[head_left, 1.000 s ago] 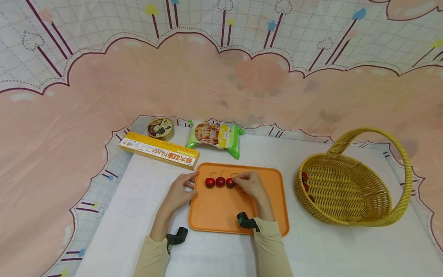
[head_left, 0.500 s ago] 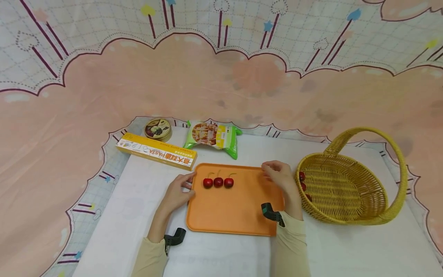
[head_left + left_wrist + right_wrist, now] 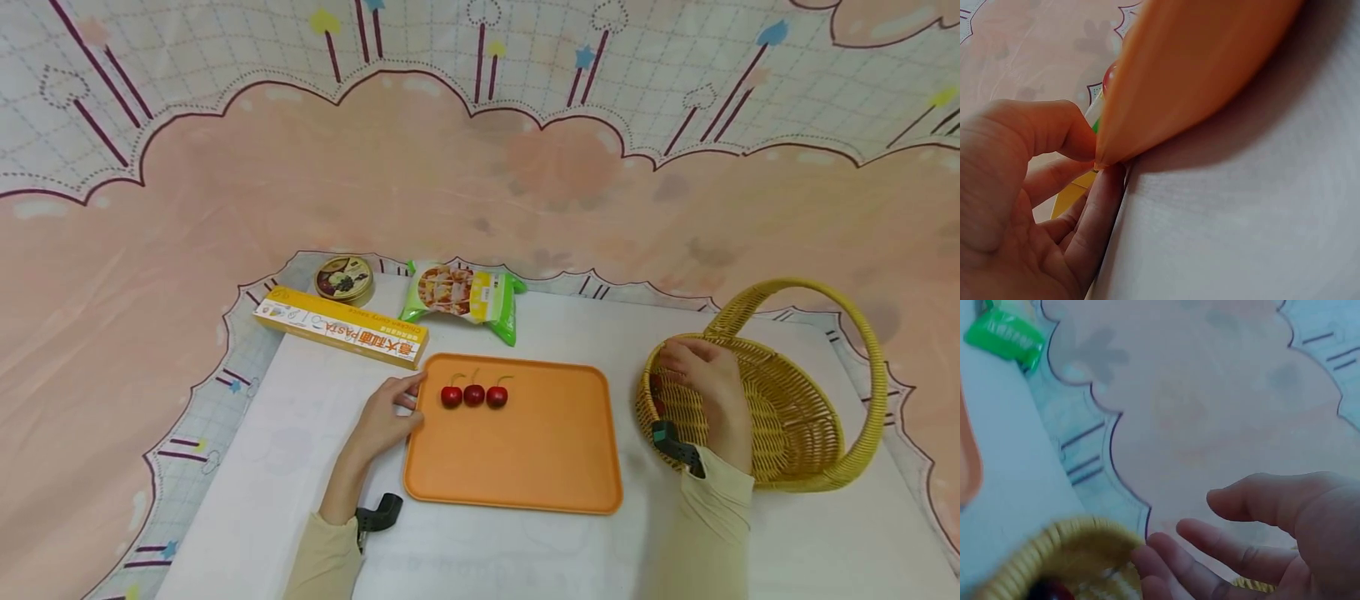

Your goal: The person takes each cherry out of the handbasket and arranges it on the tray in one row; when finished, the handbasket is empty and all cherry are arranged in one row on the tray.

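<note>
Three red cherries (image 3: pixel 473 395) with stems stand in a row on the orange tray (image 3: pixel 517 467), near its upper left. At the tray's left rim, my left hand (image 3: pixel 386 415) holds the edge between thumb and fingers; the left wrist view shows the fingertips (image 3: pixel 1110 181) meeting the rim. My right hand (image 3: pixel 705 375) is inside the left part of the yellow wicker basket (image 3: pixel 813 417), fingers apart and loosely bent, with nothing seen between them. Below it, dark red cherries (image 3: pixel 658 407) lie along the basket's left wall, partly hidden by the hand.
A yellow pasta box (image 3: pixel 341 327) lies behind the tray's left corner, with a round tin (image 3: pixel 344 279) beyond it. Behind the tray lies a green and white food bag (image 3: pixel 461 296). The basket's tall handle (image 3: pixel 862 333) arches up on the right.
My right hand has let go of the rightmost cherry, leaving it on the tray, and has moved right across the tray into the basket. The left hand stays at the tray's rim.
</note>
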Demonstrator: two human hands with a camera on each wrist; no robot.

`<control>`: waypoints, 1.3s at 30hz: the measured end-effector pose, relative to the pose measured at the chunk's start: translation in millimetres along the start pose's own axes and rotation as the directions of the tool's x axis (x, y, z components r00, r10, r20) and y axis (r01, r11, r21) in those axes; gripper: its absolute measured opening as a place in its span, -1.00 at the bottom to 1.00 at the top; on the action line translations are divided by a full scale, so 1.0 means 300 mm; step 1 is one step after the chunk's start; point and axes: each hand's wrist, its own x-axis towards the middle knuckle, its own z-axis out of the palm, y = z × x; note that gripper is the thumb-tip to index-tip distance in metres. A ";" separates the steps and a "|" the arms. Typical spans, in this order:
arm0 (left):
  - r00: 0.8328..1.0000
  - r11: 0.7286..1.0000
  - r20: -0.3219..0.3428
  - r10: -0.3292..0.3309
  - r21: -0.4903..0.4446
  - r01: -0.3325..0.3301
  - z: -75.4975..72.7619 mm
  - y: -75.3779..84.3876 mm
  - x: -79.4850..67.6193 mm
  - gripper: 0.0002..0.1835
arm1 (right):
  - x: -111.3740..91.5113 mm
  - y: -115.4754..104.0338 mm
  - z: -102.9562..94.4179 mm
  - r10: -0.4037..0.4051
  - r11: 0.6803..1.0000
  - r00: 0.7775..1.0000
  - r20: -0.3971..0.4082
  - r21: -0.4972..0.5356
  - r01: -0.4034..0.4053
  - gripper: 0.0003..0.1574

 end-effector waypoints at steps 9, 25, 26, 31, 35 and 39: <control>1.000 1.000 0.001 0.010 0.011 -0.010 0.001 0.000 0.001 -0.36 | 0.056 0.037 -0.086 0.207 0.964 0.973 0.102 -0.190 -0.185 -0.35; 1.000 1.000 0.005 -0.005 -0.004 0.005 0.001 -0.003 0.002 -0.36 | 0.087 0.085 -0.077 0.301 0.953 0.912 0.277 -0.121 -0.278 -0.81; 1.000 1.000 0.004 -0.003 -0.006 0.003 0.001 -0.003 0.002 -0.36 | 0.086 0.084 -0.075 0.297 0.954 0.913 0.280 -0.118 -0.274 -0.82; 1.000 1.000 0.009 -0.008 -0.006 0.008 0.002 -0.001 0.000 -0.36 | 0.077 0.083 -0.074 0.271 0.963 0.917 0.295 -0.065 -0.263 -0.80; 1.000 1.000 0.013 -0.012 -0.002 0.012 0.001 0.001 0.000 -0.36 | 0.060 0.083 -0.080 0.234 0.971 0.930 0.285 -0.021 -0.238 -0.83; 1.000 1.000 0.009 -0.011 0.002 0.011 0.000 0.002 0.002 -0.35 | 0.034 0.074 -0.087 0.211 0.977 0.949 0.234 -0.042 -0.207 -0.84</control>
